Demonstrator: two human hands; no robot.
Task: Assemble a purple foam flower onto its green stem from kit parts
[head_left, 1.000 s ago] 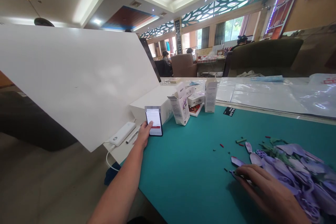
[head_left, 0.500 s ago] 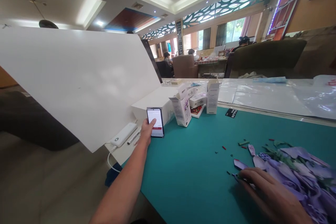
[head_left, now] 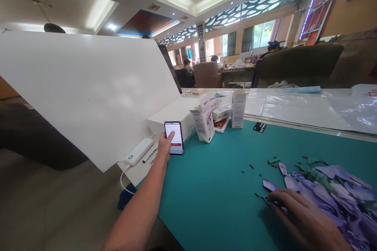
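Note:
My left hand (head_left: pixel 165 147) reaches out to a smartphone (head_left: pixel 174 137) standing upright against a white box (head_left: pixel 173 113). Its thumb touches the lit screen, while the other fingers are hidden behind the phone. My right hand (head_left: pixel 300 215) lies on the teal mat (head_left: pixel 218 188) at the lower right, fingers stretched flat over the edge of a heap of purple and green plastic flower pieces (head_left: pixel 332 192).
A large white board (head_left: pixel 85 90) leans at the left. A white power bank (head_left: pixel 139 151) with a cable and a pen lie beside the phone. Small open cartons (head_left: pixel 204 121) stand behind the mat. Clear plastic sheets (head_left: pixel 309 106) cover the far tabletop. People sit in the distance.
The phone and my left thumb have shifted slightly on the screen; the view has moved a little. My right hand stays on the purple pieces.

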